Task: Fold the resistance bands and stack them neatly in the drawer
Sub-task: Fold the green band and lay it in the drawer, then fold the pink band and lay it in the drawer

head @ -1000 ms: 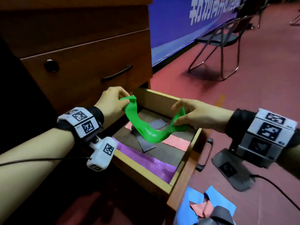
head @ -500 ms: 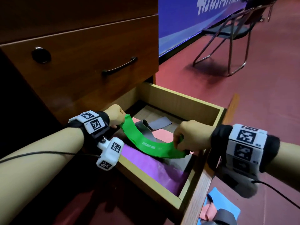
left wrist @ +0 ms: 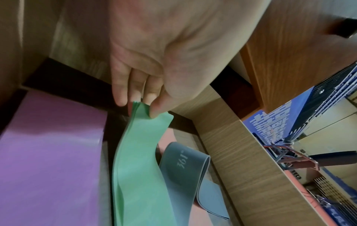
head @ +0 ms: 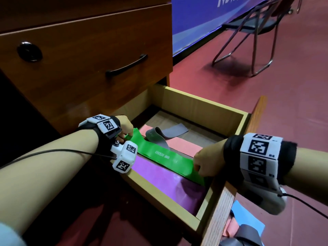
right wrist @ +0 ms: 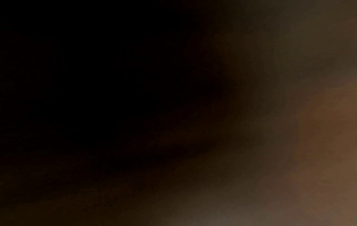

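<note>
A folded green resistance band (head: 165,157) lies stretched lengthwise inside the open wooden drawer (head: 204,105). My left hand (head: 126,128) pinches its far-left end; the left wrist view shows thumb and fingers (left wrist: 135,97) closed on the green band (left wrist: 139,160). My right hand (head: 204,164) grips the band's near-right end by the drawer front. Beneath and beside it lie a purple band (head: 165,180), a pink band (head: 184,148) and a curled grey band (head: 165,134). The right wrist view is dark.
A closed upper drawer with a black handle (head: 126,65) sits above. On the red floor by the drawer front lie blue (head: 248,221), pink and grey bands (head: 245,235). A metal folding chair (head: 248,43) stands behind, before a blue banner.
Both hands have lowered the green band from above the drawer down into it, and it has gone from a sagging loop to lying flat and straight between them.
</note>
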